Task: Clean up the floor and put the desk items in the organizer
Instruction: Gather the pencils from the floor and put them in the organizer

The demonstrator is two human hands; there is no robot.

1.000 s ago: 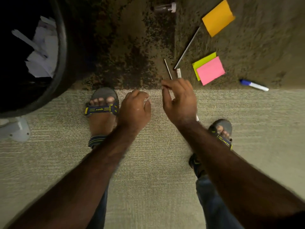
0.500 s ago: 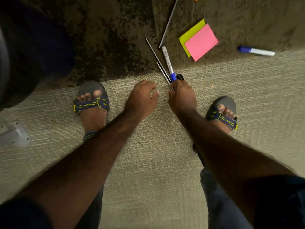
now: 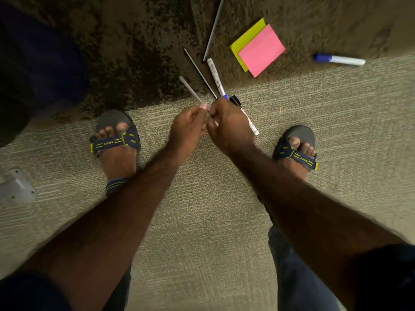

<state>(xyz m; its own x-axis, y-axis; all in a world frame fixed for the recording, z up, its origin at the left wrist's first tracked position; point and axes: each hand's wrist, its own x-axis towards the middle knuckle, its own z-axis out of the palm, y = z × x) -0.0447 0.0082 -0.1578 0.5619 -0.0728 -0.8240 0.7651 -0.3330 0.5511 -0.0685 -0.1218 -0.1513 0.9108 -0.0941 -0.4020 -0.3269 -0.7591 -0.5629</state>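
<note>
My left hand (image 3: 188,125) pinches the lower end of a thin pale pen (image 3: 190,89) that points up and left. My right hand (image 3: 229,125) touches it, fingers closed around the lower end of a thin dark pen (image 3: 199,71). A white marker with a blue cap (image 3: 215,75) runs into the same fist; I cannot tell whether it is held. A black-capped marker (image 3: 248,120) lies partly under my right hand. Farther off on the dark carpet lie a pink sticky pad (image 3: 261,50) over a yellow pad (image 3: 246,35), a long grey rod (image 3: 213,28) and another blue-capped marker (image 3: 339,59).
My sandalled feet stand on the light carpet, the left foot (image 3: 115,142) and the right foot (image 3: 297,147) on either side of the hands. A dark bulky object (image 3: 38,63) fills the upper left. A grey base piece (image 3: 15,187) sits at the left edge.
Both hands have come together over the pens at the carpet seam. My left hand has taken hold of the thin pale pen, which now sticks out apart from the others.
</note>
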